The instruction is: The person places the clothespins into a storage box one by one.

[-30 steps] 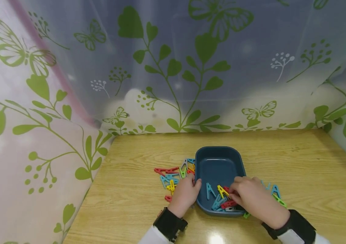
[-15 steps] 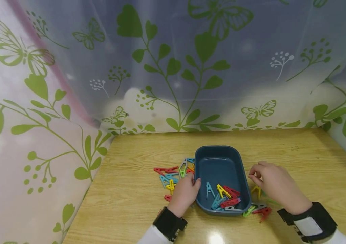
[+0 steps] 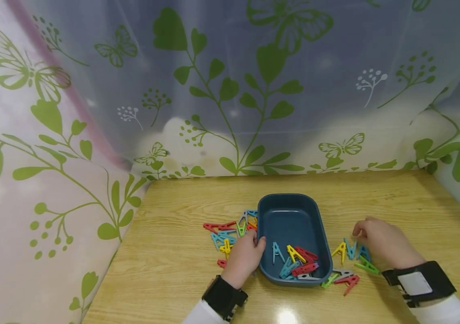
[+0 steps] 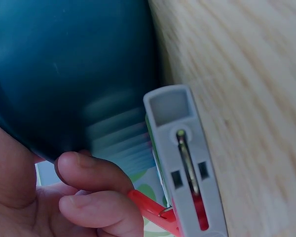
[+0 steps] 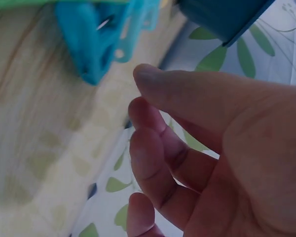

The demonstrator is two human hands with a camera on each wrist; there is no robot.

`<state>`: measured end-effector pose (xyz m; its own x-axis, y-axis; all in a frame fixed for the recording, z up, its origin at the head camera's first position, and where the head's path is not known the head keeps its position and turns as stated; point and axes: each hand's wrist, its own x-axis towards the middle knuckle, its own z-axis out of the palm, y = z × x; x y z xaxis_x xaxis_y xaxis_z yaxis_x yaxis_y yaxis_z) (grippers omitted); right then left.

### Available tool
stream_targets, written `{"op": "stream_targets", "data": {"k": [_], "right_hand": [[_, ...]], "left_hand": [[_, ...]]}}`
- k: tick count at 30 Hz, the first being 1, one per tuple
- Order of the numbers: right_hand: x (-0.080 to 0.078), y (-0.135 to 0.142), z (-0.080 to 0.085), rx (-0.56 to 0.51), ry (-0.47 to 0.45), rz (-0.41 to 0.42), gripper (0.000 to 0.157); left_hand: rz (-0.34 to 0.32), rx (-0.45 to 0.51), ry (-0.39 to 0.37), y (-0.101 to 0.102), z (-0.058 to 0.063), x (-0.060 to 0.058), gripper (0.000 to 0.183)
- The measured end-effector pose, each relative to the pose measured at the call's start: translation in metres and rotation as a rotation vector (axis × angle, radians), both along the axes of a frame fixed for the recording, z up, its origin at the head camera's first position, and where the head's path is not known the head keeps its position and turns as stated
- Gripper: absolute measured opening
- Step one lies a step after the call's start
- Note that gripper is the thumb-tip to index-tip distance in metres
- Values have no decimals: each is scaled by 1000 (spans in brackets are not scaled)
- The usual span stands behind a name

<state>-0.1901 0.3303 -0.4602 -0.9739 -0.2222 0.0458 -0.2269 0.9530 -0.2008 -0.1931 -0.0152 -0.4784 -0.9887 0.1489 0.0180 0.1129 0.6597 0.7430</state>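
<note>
A dark blue rectangular bin (image 3: 290, 229) stands on the wooden table, with red, yellow, blue and grey clothespins lying in its near end. My left hand (image 3: 244, 255) grips its left rim, thumb at the edge; in the left wrist view the fingers (image 4: 96, 173) curl against the wall. Close by that hand is a grey clothespin (image 4: 182, 148), and a red clothespin (image 4: 155, 212) touches its fingers. My right hand (image 3: 390, 240) hovers right of the bin, fingers loosely bent and holding nothing. Beside its fingertips lie blue clothespins (image 3: 350, 249), seen also as a blue clothespin (image 5: 89, 42) in the right wrist view.
Several mixed-colour clothespins lie left of the bin, including a red clothespin (image 3: 219, 226). To its right are a yellow clothespin (image 3: 340, 252), a green clothespin (image 3: 367, 265) and a red clothespin (image 3: 348, 283). A patterned curtain (image 3: 230, 90) hangs behind the table (image 3: 173, 202).
My right hand has left the bin's near right corner and moved right to the loose clothespins. A red clothespin formerly partly behind its fingers now shows fully in the bin. My left hand stays put.
</note>
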Motion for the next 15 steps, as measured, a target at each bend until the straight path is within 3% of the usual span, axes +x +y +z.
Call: {"op": "stream_targets", "data": {"k": [8, 15], "right_hand": [[-6, 7, -4, -6, -101, -21, 7], [-8, 5, -7, -9, -111, 6, 10]], "left_hand": [[1, 0, -7, 0, -1, -2, 32], [4, -2, 0, 0, -2, -1, 32]]}}
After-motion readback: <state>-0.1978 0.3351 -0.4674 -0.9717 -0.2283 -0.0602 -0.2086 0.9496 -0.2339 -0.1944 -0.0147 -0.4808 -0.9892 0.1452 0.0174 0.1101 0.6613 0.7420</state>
